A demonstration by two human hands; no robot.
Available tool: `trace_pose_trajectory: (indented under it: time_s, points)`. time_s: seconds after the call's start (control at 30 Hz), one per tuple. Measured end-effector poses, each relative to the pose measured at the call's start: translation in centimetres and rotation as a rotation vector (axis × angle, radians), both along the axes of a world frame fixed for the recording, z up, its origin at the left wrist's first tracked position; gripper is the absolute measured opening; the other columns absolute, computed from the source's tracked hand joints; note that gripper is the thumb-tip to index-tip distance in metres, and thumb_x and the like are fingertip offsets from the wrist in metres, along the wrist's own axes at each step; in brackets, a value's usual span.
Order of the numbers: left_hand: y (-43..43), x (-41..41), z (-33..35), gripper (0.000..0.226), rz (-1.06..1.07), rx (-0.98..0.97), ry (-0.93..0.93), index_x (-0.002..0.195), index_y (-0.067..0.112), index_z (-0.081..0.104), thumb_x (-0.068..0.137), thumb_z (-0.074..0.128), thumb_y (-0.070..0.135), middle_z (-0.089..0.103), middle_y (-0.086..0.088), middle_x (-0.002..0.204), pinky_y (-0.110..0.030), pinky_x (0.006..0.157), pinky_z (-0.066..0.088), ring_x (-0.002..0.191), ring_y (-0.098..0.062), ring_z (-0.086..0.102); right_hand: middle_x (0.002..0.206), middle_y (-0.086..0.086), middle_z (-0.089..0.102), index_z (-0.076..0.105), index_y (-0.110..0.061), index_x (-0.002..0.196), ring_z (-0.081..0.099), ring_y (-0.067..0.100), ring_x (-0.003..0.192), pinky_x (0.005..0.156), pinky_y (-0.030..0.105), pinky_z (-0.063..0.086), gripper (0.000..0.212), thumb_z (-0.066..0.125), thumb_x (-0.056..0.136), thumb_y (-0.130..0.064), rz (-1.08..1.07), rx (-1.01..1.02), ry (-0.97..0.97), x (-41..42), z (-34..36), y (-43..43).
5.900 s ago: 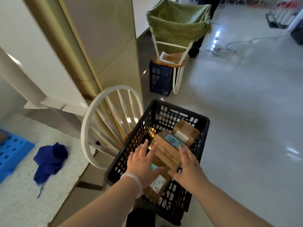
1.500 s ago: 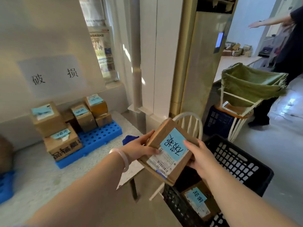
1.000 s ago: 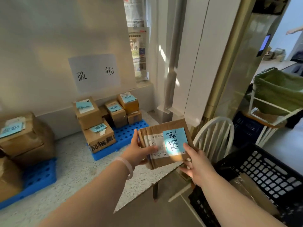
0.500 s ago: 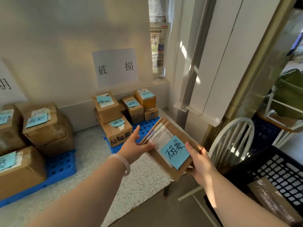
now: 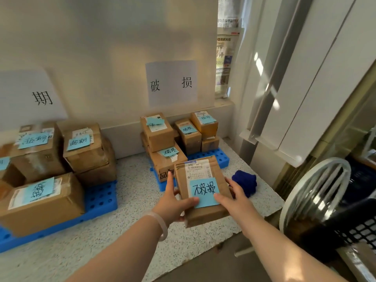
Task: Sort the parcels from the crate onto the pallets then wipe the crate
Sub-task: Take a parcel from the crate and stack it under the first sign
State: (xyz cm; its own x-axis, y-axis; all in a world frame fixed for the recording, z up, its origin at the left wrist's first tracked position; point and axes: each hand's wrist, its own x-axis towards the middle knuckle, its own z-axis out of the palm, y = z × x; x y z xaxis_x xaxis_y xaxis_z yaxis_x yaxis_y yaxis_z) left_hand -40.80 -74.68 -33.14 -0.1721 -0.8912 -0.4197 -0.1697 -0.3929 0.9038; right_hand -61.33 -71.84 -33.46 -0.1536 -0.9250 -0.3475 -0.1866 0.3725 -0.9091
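cardboard is clamped between both sets of fingers (image 5: 170,185): the left hand (image 5: 175,206) and right hand (image 5: 236,200) grip the parcel (image 5: 200,180) by its long sides, thumbs on top, likely to keep its blue note (image 5: 204,193) readable. the note's writing appears to match the wall sign (image 5: 172,83) at upper centre, so the pallet (image 5: 215,159) beneath seems the target. bare slots show at its front right corner; a blue cloth (image 5: 245,182) lies near on the desk (image 5: 132,200). the crate (image 5: 358,228) sits lower right.
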Motion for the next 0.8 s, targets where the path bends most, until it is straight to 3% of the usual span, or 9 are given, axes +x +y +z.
trace_pose_trajectory:
  time_s: [0.1,0.2,0.27,0.4,0.5,0.67,0.8]
  points:
    - [0.1,0.5,-0.8,0.127,0.008,-0.094,-0.081,0.149,0.055,-0.008,0.066,0.088,0.044,0.043,0.013,0.141,-0.050,0.089,0.057,0.112,-0.023,0.062,0.123,-0.017,0.056,0.022,-0.045,0.151,0.059,0.009,0.109,0.095,0.036,0.053,0.080,0.070,0.090,-0.031,0.064,-0.025,0.038,1.4,0.1,-0.4]
    - [0.0,0.5,-1.6,0.125,-0.036,-0.200,-0.186,0.146,0.059,-0.005,0.059,0.083,0.062,0.031,0.008,0.153,-0.041,0.102,0.049,0.124,-0.018,0.051,0.133,-0.012,0.053,0.018,-0.049,0.152,0.058,0.012,0.112,0.098,0.040,0.052,0.082,0.070,0.090,-0.032,0.043,-0.034,0.062,1.6,-0.5,-1.0]
    - [-0.1,0.1,-2.0,0.120,-0.080,-0.234,-0.185,0.150,0.052,-0.007,0.070,0.083,0.052,0.029,0.011,0.149,-0.032,0.101,0.042,0.124,-0.011,0.041,0.128,-0.014,0.054,0.017,-0.050,0.151,0.058,0.012,0.113,0.098,0.042,0.052,0.081,0.068,0.091,-0.031,0.040,-0.029,0.056,1.4,-0.6,-1.7]
    - [-1.9,-0.8,-2.6,0.128,-0.136,-0.299,-0.218,0.147,0.054,-0.016,0.067,0.084,0.055,0.022,0.011,0.152,-0.044,0.115,0.034,0.139,-0.014,0.028,0.128,-0.016,0.056,0.017,-0.053,0.150,0.057,0.012,0.117,0.102,0.046,0.049,0.081,0.068,0.092,-0.028,0.054,-0.031,0.055,0.7,-1.0,-4.0]
    - [-4.1,-1.4,-2.9,0.131,-0.180,-0.305,-0.265,0.144,0.054,-0.016,0.064,0.088,0.050,0.015,0.010,0.154,-0.044,0.119,0.029,0.144,-0.014,0.019,0.131,-0.012,0.055,0.016,-0.059,0.147,0.058,0.013,0.117,0.100,0.046,0.051,0.082,0.068,0.092,-0.027,0.053,-0.033,0.063,-0.1,-1.7,-6.5]
    - [-8.5,-3.5,-4.0,0.131,-0.144,-0.255,-0.308,0.148,0.049,-0.013,0.067,0.089,0.035,0.014,0.005,0.152,-0.037,0.115,0.034,0.141,-0.016,0.023,0.129,-0.009,0.051,0.018,-0.050,0.151,0.054,0.011,0.114,0.097,0.036,0.051,0.082,0.068,0.092,-0.022,0.108,-0.012,0.100,-1.8,-2.6,-11.4]
    - [-12.3,-5.7,-5.3,0.128,-0.110,-0.225,-0.304,0.143,0.054,-0.012,0.068,0.089,0.032,0.013,0.003,0.154,-0.033,0.116,0.032,0.142,-0.017,0.023,0.132,-0.006,0.052,0.017,-0.051,0.151,0.054,0.013,0.117,0.100,0.039,0.050,0.083,0.068,0.092,-0.022,0.134,0.037,0.102,-3.7,-3.8,-15.9]
